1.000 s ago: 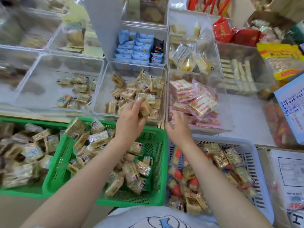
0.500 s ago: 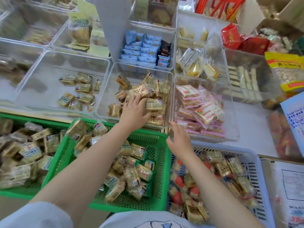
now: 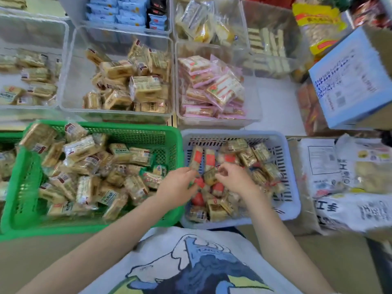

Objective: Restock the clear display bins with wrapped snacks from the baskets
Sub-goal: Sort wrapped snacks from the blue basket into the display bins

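Head camera, looking down: both my hands have come back from the clear bins and are now down in the pale blue basket [image 3: 282, 215]. A second ago my left hand [image 3: 177, 187] was setting tan packets into the middle clear bin [image 3: 70, 85]; that drop looks finished. Now its fingers curl into the mixed red-and-tan wrapped snacks [image 3: 214, 181], though I cannot tell whether they have closed on one. My right hand [image 3: 234, 179] pinches at a tan packet between the two hands. The green basket [image 3: 23, 183] to the left is full. Judging by this, a fresh pickup is starting.
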The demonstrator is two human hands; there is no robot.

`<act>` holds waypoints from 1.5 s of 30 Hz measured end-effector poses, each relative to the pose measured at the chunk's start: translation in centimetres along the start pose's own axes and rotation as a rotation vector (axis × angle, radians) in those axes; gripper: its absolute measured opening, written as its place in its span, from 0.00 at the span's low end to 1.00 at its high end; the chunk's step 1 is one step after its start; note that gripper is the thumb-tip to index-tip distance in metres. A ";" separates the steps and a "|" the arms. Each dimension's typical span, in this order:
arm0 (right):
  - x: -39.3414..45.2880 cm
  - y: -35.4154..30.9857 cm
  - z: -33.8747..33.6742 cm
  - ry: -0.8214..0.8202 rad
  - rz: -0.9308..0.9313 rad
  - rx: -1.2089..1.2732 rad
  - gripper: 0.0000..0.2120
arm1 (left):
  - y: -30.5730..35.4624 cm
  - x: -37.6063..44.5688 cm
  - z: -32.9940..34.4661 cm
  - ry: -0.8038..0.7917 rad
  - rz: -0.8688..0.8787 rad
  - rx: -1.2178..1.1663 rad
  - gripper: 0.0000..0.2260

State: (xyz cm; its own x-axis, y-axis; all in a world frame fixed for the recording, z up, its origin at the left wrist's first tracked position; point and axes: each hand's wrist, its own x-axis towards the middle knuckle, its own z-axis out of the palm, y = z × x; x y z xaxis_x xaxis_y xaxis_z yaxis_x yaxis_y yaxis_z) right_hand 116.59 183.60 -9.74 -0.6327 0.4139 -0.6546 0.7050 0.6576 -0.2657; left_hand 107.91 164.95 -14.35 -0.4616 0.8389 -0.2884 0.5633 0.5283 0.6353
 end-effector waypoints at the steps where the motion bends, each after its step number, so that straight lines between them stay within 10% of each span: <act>1: -0.8 1.3 0.6 -0.068 0.033 -0.041 0.21 | 0.7 0.1 0.5 -0.008 0.006 0.008 0.13; 5: -2.4 5.9 4.7 -0.279 0.069 -0.069 0.34 | 2.7 0.4 1.3 -0.062 -0.013 0.019 0.17; 11: -3.0 10.5 7.3 -0.117 0.017 0.474 0.13 | 5.7 -1.1 3.1 0.000 -0.109 -0.003 0.16; 15: -4.4 11.5 5.2 0.026 0.100 0.817 0.18 | 7.7 -2.2 4.9 0.078 -0.141 -0.056 0.17; 22: -5.2 7.0 1.3 -0.055 -0.118 0.830 0.13 | 9.8 -1.9 4.3 0.245 0.053 0.052 0.30; 27: -3.5 0.1 -1.6 -0.103 -0.214 0.874 0.16 | 7.4 -1.9 -1.4 0.320 -0.231 0.048 0.32; 35: 4.2 -11.8 -4.8 0.220 -0.420 0.340 0.29 | -1.7 -0.9 -13.2 0.575 -0.357 -0.079 0.26; 40: 9.0 -13.5 -1.7 0.158 -0.385 -0.385 0.48 | -7.3 2.8 -19.0 0.733 -0.307 0.015 0.17; 45: 9.4 -12.8 -1.2 0.176 -0.361 -0.479 0.50 | -9.9 6.8 -20.9 0.670 -0.478 -0.031 0.19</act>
State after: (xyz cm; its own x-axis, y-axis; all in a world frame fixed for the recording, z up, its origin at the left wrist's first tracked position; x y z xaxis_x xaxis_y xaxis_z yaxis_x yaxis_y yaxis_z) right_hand 101.23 179.80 -11.67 -0.8764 0.1833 -0.4453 0.2405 0.9677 -0.0751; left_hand 84.89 162.74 -7.66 -0.9634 0.2632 -0.0501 0.1877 0.7965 0.5747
